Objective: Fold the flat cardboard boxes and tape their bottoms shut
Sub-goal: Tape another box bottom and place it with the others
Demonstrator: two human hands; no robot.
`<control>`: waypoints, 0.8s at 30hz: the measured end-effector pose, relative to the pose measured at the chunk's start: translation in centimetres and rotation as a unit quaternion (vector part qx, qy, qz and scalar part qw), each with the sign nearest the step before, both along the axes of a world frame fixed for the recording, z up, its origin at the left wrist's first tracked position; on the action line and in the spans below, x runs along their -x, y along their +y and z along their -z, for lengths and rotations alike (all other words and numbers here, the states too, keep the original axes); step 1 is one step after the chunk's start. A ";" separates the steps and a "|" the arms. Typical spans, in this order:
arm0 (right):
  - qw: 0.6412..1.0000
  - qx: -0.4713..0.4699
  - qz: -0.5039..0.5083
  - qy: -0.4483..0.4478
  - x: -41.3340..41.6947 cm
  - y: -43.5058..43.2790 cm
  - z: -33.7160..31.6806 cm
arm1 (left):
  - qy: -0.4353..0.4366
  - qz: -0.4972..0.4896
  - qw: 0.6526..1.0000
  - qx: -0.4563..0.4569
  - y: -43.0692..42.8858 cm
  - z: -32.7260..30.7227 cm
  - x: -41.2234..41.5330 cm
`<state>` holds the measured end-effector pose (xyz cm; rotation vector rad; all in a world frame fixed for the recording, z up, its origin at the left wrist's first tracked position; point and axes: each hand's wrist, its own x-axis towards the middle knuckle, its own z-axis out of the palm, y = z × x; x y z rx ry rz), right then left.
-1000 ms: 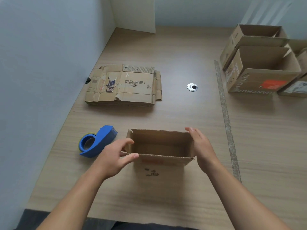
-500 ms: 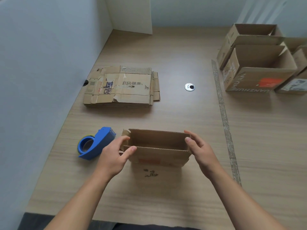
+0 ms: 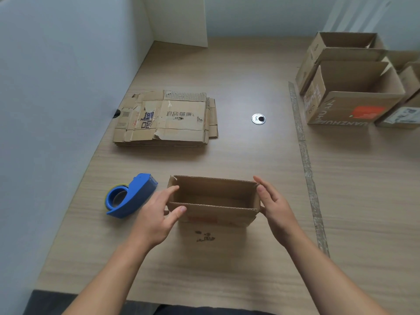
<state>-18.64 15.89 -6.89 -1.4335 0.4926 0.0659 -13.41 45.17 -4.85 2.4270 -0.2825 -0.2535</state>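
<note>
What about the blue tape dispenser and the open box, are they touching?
Apart. The head view shows bare table between the tape dispenser and the box.

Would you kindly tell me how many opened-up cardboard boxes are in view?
4 at least: one box between left hand and right hand; a far box and an orange-labelled box at right; a cut-off box at the right edge. More may be hidden.
</note>
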 end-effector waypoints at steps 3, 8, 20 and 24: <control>1.000 -0.008 -0.003 -0.022 0.4 -0.1 -0.3 | 0.003 -0.005 1.000 0.006 0.1 0.1 0.1; 0.996 0.039 -0.070 -0.050 1.8 -1.9 0.3 | -0.028 0.016 0.999 0.023 0.3 0.2 0.4; 0.968 0.158 -0.193 -0.030 1.6 -1.4 2.3 | -0.096 0.101 0.978 -0.154 1.3 -1.0 -0.2; 0.973 0.155 -0.164 -0.042 0.6 -0.8 2.4 | -0.117 0.117 0.968 -0.187 1.9 -1.5 -0.4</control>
